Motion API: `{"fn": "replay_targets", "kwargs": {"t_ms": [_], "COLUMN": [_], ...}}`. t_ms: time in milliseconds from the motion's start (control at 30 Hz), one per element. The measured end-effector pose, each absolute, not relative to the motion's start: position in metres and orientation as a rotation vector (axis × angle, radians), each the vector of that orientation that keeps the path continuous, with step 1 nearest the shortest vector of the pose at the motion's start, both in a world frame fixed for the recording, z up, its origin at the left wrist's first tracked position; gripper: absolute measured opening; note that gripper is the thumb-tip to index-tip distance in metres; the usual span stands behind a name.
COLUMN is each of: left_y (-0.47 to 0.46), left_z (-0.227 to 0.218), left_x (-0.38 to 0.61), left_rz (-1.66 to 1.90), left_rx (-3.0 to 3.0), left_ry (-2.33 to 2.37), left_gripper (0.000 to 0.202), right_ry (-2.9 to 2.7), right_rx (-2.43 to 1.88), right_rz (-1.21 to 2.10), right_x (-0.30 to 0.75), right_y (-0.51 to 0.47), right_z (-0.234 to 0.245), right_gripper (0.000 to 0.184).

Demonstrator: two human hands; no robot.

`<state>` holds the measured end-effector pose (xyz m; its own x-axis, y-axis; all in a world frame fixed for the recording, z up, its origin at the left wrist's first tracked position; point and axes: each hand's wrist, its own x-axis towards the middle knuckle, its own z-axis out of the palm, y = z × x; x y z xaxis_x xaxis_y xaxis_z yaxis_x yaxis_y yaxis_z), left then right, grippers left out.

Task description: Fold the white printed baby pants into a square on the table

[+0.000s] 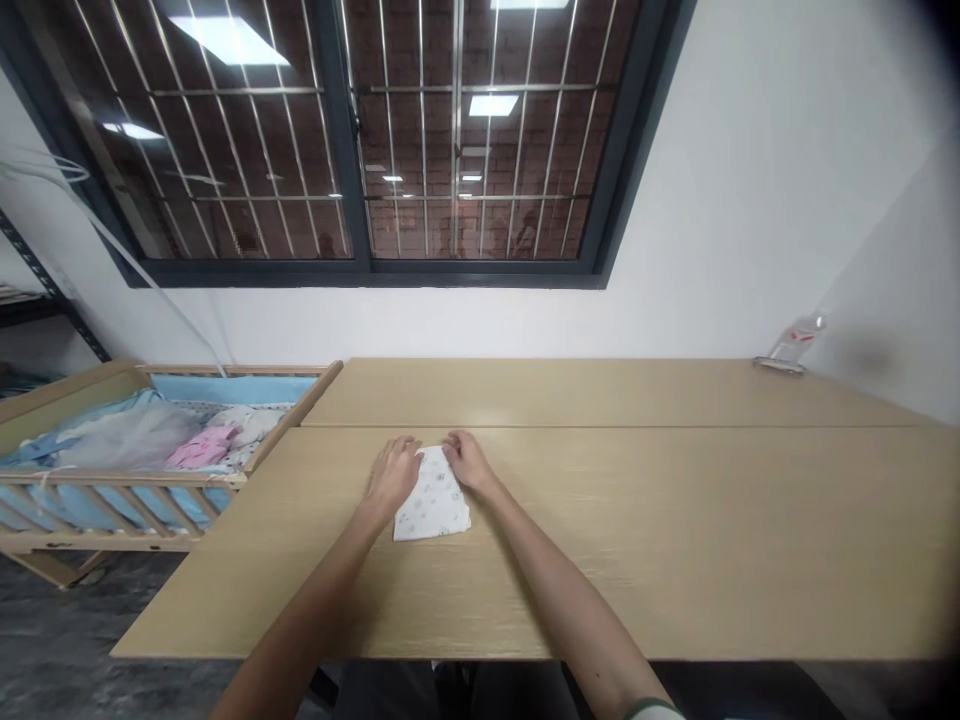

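Note:
A small white cloth piece [433, 500] with a faint scattered print lies flat on the wooden table [675, 530]. It looks folded, narrower at its far end and wider toward me; I cannot make out what kind of garment or cloth it is. At its far left edge is my left hand [395, 474], fingers bent and closed on the fabric. My right hand [466, 462] pinches the far right corner with curled fingers. Both hands partly cover the cloth's far end.
To the left stands a wooden crib [172, 480] with blue lining, holding a pink cloth [202, 447] and other fabrics. A clear plastic package [796, 340] lies at the table's far right corner. A barred window [360, 150] is set in the wall behind. A seam crosses the tabletop.

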<state>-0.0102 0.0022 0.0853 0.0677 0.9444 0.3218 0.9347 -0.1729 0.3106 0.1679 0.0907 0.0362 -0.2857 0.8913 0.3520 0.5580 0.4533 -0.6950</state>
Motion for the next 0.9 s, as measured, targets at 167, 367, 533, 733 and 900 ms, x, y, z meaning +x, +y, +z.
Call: {"fn": "replay_targets", "kwargs": {"t_ms": [167,367,533,733,900], "left_y": [-0.088,-0.141,-0.136,-0.138,-0.143], "left_z": [0.059,0.018,0.0,-0.005,0.008], "left_x": [0.027,0.063,0.045,0.034,0.043], "left_rz": [0.699,0.699,0.768,0.742,0.723], "left_rx": [2.406,2.376,2.409,2.507,2.424], "left_ry": [2.11,2.345,2.201,2.12,2.272], "left_gripper": [0.045,0.053,0.045,0.043,0.041], "right_ry": [-2.07,-2.676,-2.887,-2.901,-2.914], "right_rx": [-1.109,-0.468,-0.12,-0.298,-0.505], "right_rz": [0.507,0.481,0.595,0.752,0.637], "right_x": [0.172,0.15,0.143,0.15,0.155], "right_y": [0.062,-0.005,-0.039,-0.03,0.011], "right_z": [0.057,0.099,0.089,0.067,0.058], "right_gripper": [0.048,0.055,0.06,0.056,0.054]}}
